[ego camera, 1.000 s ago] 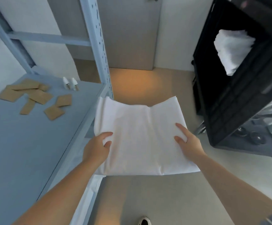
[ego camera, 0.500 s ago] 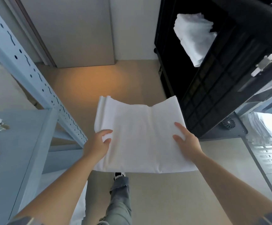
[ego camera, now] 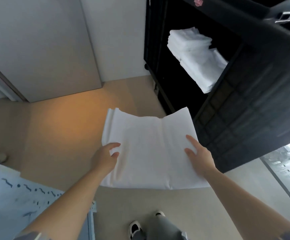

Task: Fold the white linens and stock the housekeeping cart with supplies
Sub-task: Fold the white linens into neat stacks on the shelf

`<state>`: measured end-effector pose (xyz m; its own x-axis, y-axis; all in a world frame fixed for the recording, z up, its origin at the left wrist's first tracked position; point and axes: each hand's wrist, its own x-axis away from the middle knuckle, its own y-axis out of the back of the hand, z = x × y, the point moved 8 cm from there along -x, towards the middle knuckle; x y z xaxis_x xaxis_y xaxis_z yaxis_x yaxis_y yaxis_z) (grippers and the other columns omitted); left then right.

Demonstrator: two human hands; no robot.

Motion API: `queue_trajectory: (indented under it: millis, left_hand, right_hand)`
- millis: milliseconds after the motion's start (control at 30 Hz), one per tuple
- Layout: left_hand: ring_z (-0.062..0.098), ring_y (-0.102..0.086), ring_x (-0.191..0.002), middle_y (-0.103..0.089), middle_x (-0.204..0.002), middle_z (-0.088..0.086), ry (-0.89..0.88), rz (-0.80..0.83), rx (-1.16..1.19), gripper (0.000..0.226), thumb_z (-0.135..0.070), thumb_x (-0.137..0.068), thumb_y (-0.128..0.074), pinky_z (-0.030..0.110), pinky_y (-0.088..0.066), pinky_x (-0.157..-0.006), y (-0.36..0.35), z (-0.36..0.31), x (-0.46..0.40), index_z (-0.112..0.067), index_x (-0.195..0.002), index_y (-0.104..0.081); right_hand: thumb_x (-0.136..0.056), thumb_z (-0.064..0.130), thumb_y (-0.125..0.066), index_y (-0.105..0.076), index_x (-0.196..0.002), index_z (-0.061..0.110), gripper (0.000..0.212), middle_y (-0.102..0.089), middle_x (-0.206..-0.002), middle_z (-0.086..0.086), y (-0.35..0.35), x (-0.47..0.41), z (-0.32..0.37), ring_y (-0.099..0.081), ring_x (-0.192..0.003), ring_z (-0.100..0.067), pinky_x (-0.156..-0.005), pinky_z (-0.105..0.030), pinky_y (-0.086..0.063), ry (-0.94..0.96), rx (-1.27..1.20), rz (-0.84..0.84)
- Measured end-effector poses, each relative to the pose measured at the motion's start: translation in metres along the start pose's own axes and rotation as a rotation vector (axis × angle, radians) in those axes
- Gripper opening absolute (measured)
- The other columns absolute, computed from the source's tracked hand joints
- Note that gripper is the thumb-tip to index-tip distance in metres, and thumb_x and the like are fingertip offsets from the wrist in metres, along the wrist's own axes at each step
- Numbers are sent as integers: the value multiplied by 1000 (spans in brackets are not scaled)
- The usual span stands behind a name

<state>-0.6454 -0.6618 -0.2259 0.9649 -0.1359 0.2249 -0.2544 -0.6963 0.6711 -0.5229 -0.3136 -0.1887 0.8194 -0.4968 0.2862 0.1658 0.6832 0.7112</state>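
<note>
Inside, the black cart (ego camera: 244, 118) holds a stack of folded white linens (ego camera: 195, 56) on its shelf; just beside its open front, a folded sheet (ego camera: 151, 149) hangs in the air, left hand (ego camera: 104, 158) gripping its left edge, right hand (ego camera: 199, 156) its right, thumbs on top.

There is only one view, so no part of the scene is shared with a second camera. It comes from a wide-angle camera on the person's head, looking forward and steeply down. The two bare forearms enter from 7 and 5 o'clock, and the beige floor (ego camera: 68, 135) fills the centre. The person's own black-and-white shoe (ego camera: 134, 228) shows at 6 o'clock, directly below the lens. The tall black housekeeping cart (ego camera: 255, 108) stands close at 2 o'clock, its lines bent by the lens.
</note>
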Motion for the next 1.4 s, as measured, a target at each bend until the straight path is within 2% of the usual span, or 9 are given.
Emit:
queue_trajectory:
  millis: [233,567,667,767,933,1067,1200,1400]
  left_hand:
    - [13,-55,-109,-56,-127,-14,-41,100,-103,31,-28,-92,-56,24,-40,-77,-3,-23,-122,-49,-115,-57]
    - [11,-56,-101,-59,-121,-14,-204,273,-213,30,-29,-93,-54,25,-44,-74,-11,-101,-323,-49,-115,-57]
    - [7,-51,-93,-59,-121,-15,-252,307,-225,30,-29,-93,-54,23,-42,-71,-7,-125,-370,-49,-115,-57]
    - [7,-52,-94,-60,-120,-15,-308,334,-235,30,-29,-92,-54,23,-43,-73,-5,-153,-412,-50,-114,-57]
    - [12,-57,-97,-59,-119,-16,-417,415,-272,30,-32,-92,-54,24,-43,-72,-15,-200,-488,-52,-113,-56]
    - [14,-56,-109,-58,-125,-12,-530,534,-238,31,-26,-93,-55,29,-47,-85,-26,-241,-547,-47,-114,-58]
    - [11,-55,-96,-60,-120,-12,-669,571,-320,31,-31,-92,-53,27,-43,-74,-28,-287,-592,-51,-116,-55]
    - [17,-55,-103,-60,-114,-6,-883,621,-363,32,-31,-93,-50,30,-41,-76,-47,-364,-618,-47,-120,-53]
  right_hand:
    - [-96,45,-43,-25,-131,68,45,-47,-108,-3,-10,-80,28,-54,-91,-21,-85,-40,-49,-88,22,-70]
    - [-98,37,-43,-26,-139,58,49,-52,-117,-5,-17,-199,67,-50,-101,-20,-94,-40,-45,-244,-66,-194]
    - [-98,37,-44,-26,-140,57,50,-54,-115,-4,-11,-224,88,-51,-101,-19,-93,-39,-46,-284,-69,-234]
    - [-98,38,-43,-26,-140,57,49,-54,-114,-4,-3,-245,103,-53,-100,-20,-92,-40,-47,-331,-88,-285]
    - [-98,40,-44,-25,-137,61,48,-52,-110,-4,1,-275,128,-53,-94,-19,-86,-37,-48,-430,-148,-411]
    - [-97,39,-46,-27,-137,60,49,-55,-114,-5,-3,-297,153,-48,-94,-17,-83,-35,-45,-509,-171,-551]
    - [-97,38,-46,-29,-138,59,49,-56,-113,-5,-4,-312,178,-52,-95,-19,-85,-38,-47,-582,-182,-673]
    - [-97,41,-43,-25,-136,62,48,-53,-107,-6,20,-334,198,-52,-86,-22,-79,-36,-46,-694,-158,-809]
